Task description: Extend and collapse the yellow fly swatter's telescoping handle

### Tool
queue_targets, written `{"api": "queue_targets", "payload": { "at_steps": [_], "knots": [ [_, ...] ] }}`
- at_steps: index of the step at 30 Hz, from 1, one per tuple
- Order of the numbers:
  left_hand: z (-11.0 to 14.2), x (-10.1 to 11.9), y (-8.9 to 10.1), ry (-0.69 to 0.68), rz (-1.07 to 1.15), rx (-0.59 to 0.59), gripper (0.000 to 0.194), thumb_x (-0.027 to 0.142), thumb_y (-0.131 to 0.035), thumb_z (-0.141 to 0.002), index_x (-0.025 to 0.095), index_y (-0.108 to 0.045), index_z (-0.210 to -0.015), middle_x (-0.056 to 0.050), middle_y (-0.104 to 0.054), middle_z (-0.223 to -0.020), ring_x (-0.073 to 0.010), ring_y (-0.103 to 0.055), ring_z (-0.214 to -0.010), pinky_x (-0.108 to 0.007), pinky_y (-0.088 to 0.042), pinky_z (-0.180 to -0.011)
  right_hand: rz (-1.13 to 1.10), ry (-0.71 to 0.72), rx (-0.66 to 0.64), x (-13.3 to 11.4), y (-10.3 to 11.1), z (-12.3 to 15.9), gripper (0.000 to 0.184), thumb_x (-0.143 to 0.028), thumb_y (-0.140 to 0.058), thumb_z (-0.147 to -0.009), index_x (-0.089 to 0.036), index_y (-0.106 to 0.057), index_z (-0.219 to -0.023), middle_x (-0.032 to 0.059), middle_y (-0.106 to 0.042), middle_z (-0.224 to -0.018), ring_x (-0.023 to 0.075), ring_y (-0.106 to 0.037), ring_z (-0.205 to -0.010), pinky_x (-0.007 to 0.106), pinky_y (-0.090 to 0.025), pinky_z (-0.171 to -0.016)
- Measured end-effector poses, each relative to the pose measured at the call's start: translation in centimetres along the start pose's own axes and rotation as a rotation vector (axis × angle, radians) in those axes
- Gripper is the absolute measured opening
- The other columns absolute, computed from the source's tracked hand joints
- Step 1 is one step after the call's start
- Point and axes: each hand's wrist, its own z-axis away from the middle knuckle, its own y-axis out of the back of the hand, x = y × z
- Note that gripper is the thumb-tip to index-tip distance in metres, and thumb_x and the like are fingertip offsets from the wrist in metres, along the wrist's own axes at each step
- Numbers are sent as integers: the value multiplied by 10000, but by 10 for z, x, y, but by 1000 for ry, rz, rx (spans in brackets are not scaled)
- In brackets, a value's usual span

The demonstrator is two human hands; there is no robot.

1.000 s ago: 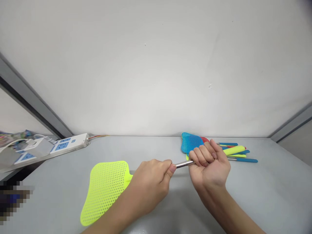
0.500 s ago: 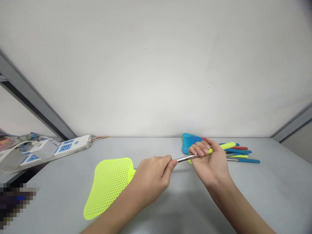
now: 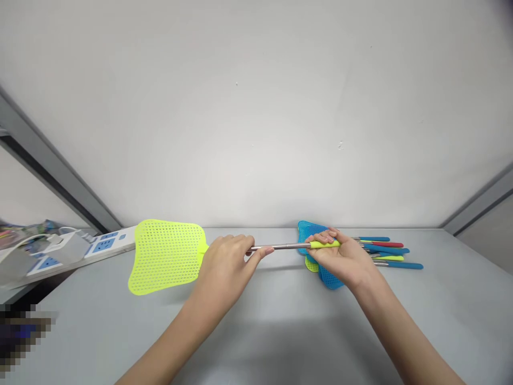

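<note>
At the near side of the grey table (image 3: 280, 315), the left forearm (image 3: 168, 334) and the right forearm (image 3: 412, 326) angle inward to 2 hands set well apart along 1 fly swatter (image 3: 280, 246). The left hand (image 3: 224, 262) closes its thumb and fingers around the bare steel shaft, a short way behind the head. The right hand (image 3: 344, 256) cradles the yellow plastic handle (image 3: 324, 244) across its palm, with the fingers curled over the top. Gripped at 2 separated points, the swatter lies level and straight, a hold that seems to steady its full length.

The swatter's perforated yellow-green head (image 3: 166, 256) sits beyond the left hand, apparently raised above the table, and in this view it overlaps the end of a white power strip (image 3: 104, 245). Under and just behind the right hand lies a loose pile of other swatters (image 3: 316, 231), with blue mesh heads and a yellow-green one overlapping. Their blue, red and yellow handles (image 3: 388, 250) fan out to the right, side by side, as if set down together. Beyond the strip, at far left, sits a white plug adapter (image 3: 68, 248). A white wall (image 3: 256, 107) closes off the far edge.
</note>
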Motion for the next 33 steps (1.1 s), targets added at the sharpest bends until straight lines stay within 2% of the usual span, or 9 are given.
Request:
{"api": "queue_targets", "payload": {
  "at_steps": [3, 7, 9, 14, 18, 22, 28, 33],
  "knots": [
    [1, 4, -5, -5, 2, -64, 428, 510, -213, -768, 179, -372, -546, 27, -503, -545, -110, -409, -493, -237, -161, -458, 32, 98, 4, 2, 0, 0, 210, -138, -347, -733, -184, -217, -575, -65, -221, -466, 59, -224, -383, 200, -336, -396],
    [7, 15, -15, -8, 1, -114, 422, 488, -175, -784, 185, -378, -572, 27, -529, -568, -105, -416, -468, -242, -125, -443, 57, 338, -98, 5, 1, 3, 244, -166, -408, -715, -180, -223, -556, -78, -166, -446, 50, -169, -355, 186, -267, -352],
    [11, 22, -18, 26, -8, -119, 423, 481, -163, -787, 189, -382, -573, 29, -533, -560, -106, -415, -453, -242, -112, -438, 55, 390, -120, 7, 2, 3, 250, -162, -424, -705, -178, -226, -553, -82, -141, -442, 46, -149, -346, 181, -239, -340],
    [19, 30, -14, 163, -63, -106, 435, 518, -191, -759, 202, -414, -560, 26, -520, -495, -110, -385, -400, -242, -103, -428, 45, 417, -143, 16, 3, 2, 274, -155, -437, -696, -176, -206, -549, -88, -117, -438, 39, -141, -334, 176, -222, -338],
    [21, 30, -11, 221, -42, -156, 438, 522, -224, -746, 203, -429, -527, 27, -515, -474, -113, -390, -404, -238, -118, -422, 67, 435, -153, 22, 4, 4, 306, -212, -442, -705, -179, -184, -542, -87, -106, -439, 43, -136, -336, 181, -218, -335],
    [21, 31, -6, 221, -53, -158, 428, 508, -247, -743, 212, -449, -509, 29, -516, -464, -117, -393, -408, -242, -118, -425, 75, 479, -163, 27, 6, 7, 329, -223, -437, -709, -179, -161, -536, -83, -99, -440, 47, -127, -343, 185, -215, -337],
    [20, 29, 1, 224, -84, -184, 443, 519, -251, -733, 220, -483, -501, 20, -521, -457, -124, -396, -406, -245, -129, -427, 83, 481, -121, 34, 12, 7, 348, -183, -432, -699, -175, -124, -537, -79, -86, -437, 48, -109, -350, 186, -196, -340],
    [19, 29, 4, 240, -99, -192, 447, 528, -254, -725, 221, -504, -516, 12, -525, -462, -129, -405, -410, -245, -135, -428, 46, 475, -116, 36, 13, 7, 361, -221, -433, -701, -176, -114, -538, -78, -81, -429, 53, -106, -354, 187, -192, -339]
  ]
}}
